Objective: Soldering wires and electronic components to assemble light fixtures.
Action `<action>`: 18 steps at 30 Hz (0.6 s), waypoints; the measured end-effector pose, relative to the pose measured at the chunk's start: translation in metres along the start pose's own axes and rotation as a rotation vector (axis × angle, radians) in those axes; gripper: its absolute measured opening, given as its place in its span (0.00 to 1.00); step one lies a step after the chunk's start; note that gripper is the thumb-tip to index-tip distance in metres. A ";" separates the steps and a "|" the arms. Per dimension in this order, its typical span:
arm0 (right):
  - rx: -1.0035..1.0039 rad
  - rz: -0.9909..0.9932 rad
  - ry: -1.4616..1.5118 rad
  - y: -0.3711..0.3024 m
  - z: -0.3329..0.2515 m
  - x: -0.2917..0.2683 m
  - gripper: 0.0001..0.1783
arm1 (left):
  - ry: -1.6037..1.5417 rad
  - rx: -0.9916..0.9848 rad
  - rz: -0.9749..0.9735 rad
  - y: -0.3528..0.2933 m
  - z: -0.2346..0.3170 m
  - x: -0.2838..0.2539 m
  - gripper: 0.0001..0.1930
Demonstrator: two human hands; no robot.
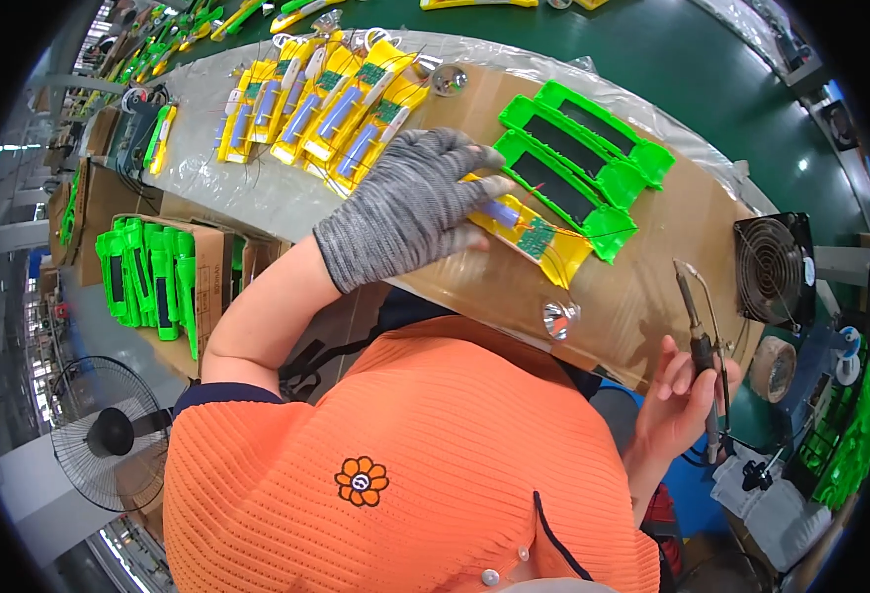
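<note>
My left hand [417,203], in a grey fingerless glove, grips the near end of a yellow plastic casing [565,259] lying on the brown board. A purple battery cell [500,212], a green circuit board [536,238] and thin wires show in that casing; its end under my fingers is hidden. A small silver reflector cup [559,319] is beside it, with wires running near. My bare right hand [682,390] is closed around the handle of a soldering iron [693,326] with a bent metal tube alongside. Its tip points up, apart from the casing.
Green casings with dark panels [565,158] lie beyond my left hand. Several filled yellow casings [341,109] stand left, near another reflector [448,80]. A black fan [774,270] is at right, beside a tape roll [773,369]. A carton [211,287] of green casings and a standing fan [109,432] are left.
</note>
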State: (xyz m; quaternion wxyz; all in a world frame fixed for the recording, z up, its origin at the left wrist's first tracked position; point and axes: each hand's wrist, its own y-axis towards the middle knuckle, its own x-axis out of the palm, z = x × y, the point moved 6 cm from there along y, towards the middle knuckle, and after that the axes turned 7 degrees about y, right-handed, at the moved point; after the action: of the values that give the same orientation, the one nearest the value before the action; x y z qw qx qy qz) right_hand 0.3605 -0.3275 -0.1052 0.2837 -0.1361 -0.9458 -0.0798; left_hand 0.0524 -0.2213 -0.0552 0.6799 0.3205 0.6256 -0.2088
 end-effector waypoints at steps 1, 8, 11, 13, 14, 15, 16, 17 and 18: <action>0.008 -0.020 -0.037 -0.002 -0.001 0.005 0.10 | -0.042 -0.004 0.020 0.000 0.002 0.004 0.23; 0.146 -0.173 -0.072 0.004 0.026 0.039 0.14 | -0.623 -0.163 0.203 0.010 0.009 0.020 0.10; 0.247 -0.161 0.024 0.010 0.036 0.038 0.13 | -0.704 -0.152 0.127 0.013 0.008 0.019 0.09; 0.280 -0.151 0.002 0.015 0.040 0.042 0.12 | -0.735 -0.159 0.110 0.013 0.008 0.017 0.08; 0.306 -0.145 -0.018 0.017 0.042 0.044 0.11 | -0.686 -0.158 0.097 0.012 0.008 0.016 0.08; 0.309 -0.144 -0.018 0.020 0.043 0.046 0.11 | -0.637 -0.157 0.085 0.012 0.009 0.017 0.08; 0.341 -0.142 -0.026 0.022 0.045 0.050 0.10 | -0.605 -0.152 0.126 0.012 0.009 0.017 0.08; 0.371 -0.140 -0.034 0.024 0.047 0.052 0.09 | -0.605 -0.155 0.125 0.012 0.008 0.017 0.08; 0.373 -0.140 -0.034 0.025 0.049 0.054 0.09 | -0.569 -0.145 0.089 0.014 0.009 0.018 0.08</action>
State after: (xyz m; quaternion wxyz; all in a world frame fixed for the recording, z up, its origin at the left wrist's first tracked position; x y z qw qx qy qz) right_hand 0.2998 -0.2809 -0.1135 0.2819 -0.0163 -0.9560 0.0798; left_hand 0.0704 -0.2155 -0.0699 0.8577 0.2265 0.4085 -0.2150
